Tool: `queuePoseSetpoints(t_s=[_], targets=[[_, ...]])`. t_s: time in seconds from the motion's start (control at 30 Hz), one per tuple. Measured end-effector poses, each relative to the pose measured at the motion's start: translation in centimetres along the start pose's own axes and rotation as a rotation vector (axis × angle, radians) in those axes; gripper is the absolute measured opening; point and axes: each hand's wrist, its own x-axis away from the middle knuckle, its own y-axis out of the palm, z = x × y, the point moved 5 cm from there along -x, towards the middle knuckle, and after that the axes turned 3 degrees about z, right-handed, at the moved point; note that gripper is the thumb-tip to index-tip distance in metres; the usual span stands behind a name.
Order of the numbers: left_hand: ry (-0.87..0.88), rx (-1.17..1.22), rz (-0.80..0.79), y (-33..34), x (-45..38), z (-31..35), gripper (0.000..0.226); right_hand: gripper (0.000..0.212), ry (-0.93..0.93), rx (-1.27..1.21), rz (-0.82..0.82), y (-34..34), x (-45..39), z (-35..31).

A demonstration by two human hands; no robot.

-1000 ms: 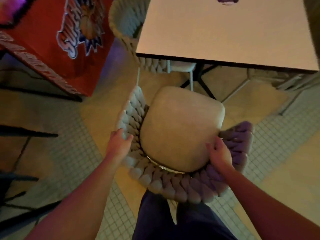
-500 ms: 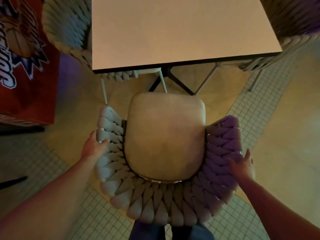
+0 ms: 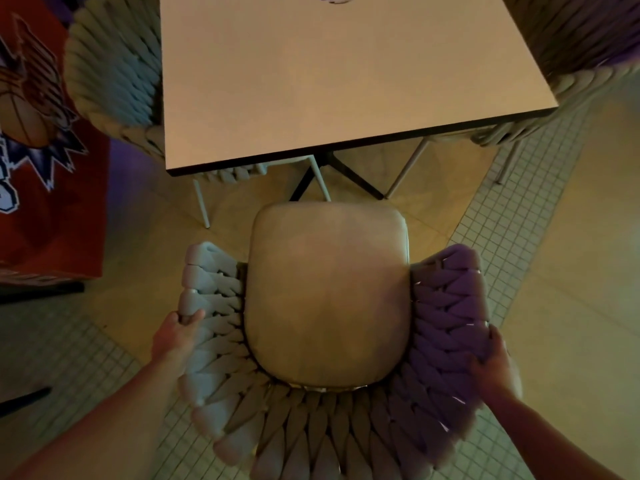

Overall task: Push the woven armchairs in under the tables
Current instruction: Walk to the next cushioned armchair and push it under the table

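This looks like a café or a games place. A square tabletop (image 3: 332,74) fills the upper middle, with woven armchairs (image 3: 114,77) tucked around it. The floor (image 3: 512,216) has tiny square tiles. A red box with a basketball picture (image 3: 38,140) stands at the left.

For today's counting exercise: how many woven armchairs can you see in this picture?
3: one armchair gripped by both hands, one at the table's left side, one at its right. Others may be hidden.

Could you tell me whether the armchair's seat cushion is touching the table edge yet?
Apart. The head view shows bare floor between the seat cushion front and the table edge.
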Motion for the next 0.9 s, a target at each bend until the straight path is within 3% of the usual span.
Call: queuePoseSetpoints(t_s=[0.3, 0.6, 0.9], targets=[[0.038, -0.204, 0.024, 2.0, 2.9, 1.2, 0.057, 0.068, -0.025, 0.143, -0.018, -2.7, -4.4, 0.2], [-0.010, -0.214, 0.081, 6.9, 6.6, 4.4, 0.070, 0.063, -0.086, 0.144, -0.031, -7.1, -12.2, 0.7], [-0.068, -0.180, 0.087, 10.2, 9.4, 6.7, 0.059, 0.064, -0.128, 0.209, -0.061, -10.3, -18.0, -0.8]])
